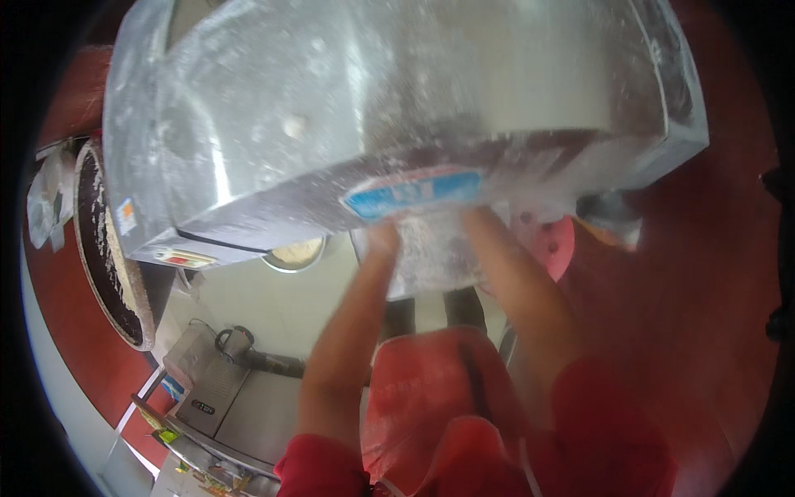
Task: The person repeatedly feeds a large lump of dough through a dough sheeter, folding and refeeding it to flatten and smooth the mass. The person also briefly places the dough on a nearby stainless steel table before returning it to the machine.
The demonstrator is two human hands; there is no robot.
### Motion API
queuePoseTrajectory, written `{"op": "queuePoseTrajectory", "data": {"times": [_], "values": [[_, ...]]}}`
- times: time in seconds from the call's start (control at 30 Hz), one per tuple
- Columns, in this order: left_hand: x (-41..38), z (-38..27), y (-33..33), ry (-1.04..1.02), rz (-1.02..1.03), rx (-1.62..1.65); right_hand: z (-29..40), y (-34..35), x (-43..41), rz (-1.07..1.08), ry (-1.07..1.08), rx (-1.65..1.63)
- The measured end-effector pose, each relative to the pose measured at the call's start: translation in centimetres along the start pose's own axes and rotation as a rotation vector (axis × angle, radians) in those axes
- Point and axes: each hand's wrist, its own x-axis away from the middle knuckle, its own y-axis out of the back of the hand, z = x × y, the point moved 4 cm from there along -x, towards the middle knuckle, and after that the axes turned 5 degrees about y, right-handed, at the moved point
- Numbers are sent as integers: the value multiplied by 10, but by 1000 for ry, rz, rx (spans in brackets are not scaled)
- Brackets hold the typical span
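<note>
A large stainless steel machine housing (422, 81), smeared with white powder, fills the upper view. Under its front edge, at a blue printed label (413, 194), both my forearms reach in. My left hand (383, 237) is blurred beside the left side of a pale tray-like surface (435, 261) dusted with flour-like powder. My right hand (477, 218) is at that surface's right side, close below the housing. The fingers of both hands are hidden or blurred, so whether they grip anything cannot be made out.
To the left stands a large round container (115, 255) with pale residue on its rim. A metal bowl (297, 255) of pale flour or dough sits below the housing. A pink perforated stool (553, 242) is at right. Steel equipment (217, 385) stands lower left.
</note>
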Motion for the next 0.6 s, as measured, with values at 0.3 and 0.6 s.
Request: {"op": "queuePoseTrajectory", "data": {"times": [0.3, 0.6], "values": [[-59, 42, 1, 411, 13, 221, -30, 5, -14, 49, -47, 232], [-11, 9, 36, 276, -51, 104, -13, 59, 26, 51, 334, 616]]}}
